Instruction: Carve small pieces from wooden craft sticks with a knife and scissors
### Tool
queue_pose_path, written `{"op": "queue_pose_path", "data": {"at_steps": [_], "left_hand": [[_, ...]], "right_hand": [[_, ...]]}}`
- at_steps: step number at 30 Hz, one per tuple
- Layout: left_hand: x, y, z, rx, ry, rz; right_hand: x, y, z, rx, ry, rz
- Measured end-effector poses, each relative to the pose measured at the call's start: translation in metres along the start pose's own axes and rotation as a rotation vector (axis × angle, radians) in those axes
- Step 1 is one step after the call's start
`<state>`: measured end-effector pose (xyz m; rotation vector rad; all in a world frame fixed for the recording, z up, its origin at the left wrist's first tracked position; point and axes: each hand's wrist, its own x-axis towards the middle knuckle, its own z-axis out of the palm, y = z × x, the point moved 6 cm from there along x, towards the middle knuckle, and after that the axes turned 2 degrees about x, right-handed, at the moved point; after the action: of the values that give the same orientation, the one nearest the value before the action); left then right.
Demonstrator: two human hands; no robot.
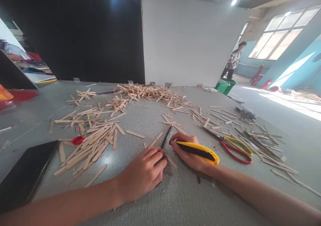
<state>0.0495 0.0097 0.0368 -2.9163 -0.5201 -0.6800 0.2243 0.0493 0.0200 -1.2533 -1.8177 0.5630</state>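
Observation:
My left hand (144, 173) lies on the grey table (155, 192), its fingers pressed down on a thin dark strip (166, 137) and a wooden stick (170, 160). Just to its right, my right hand (189, 152) is closed round a yellow and black utility knife (198, 150), its tip pointing left toward the strip. Both hands nearly touch near the table's front middle. A heap of flat wooden sticks (92, 145) lies left of my left hand.
Red and yellow scissors (232, 145) lie right of the knife. More sticks (147, 92) pile at the back, dark strips (260, 145) at the right. A red cap (77, 140), a black tablet (22, 172), a white board (185, 38) behind. A person (233, 64) stands far back.

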Motion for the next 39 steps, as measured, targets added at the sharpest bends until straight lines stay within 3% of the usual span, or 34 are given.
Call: {"op": "queue_pose_path", "data": {"at_steps": [19,27,39], "left_hand": [[0.000,0.001,0.002,-0.035,-0.031,0.023],[0.001,-0.001,0.006,-0.052,-0.093,0.041],[0.001,-0.001,0.006,-0.030,-0.111,0.040]], "right_hand": [[-0.002,-0.007,0.002,0.181,-0.168,0.152],[-0.008,-0.001,0.013,0.198,-0.207,0.147],[-0.007,-0.006,0.009,0.093,-0.217,0.094]]}}
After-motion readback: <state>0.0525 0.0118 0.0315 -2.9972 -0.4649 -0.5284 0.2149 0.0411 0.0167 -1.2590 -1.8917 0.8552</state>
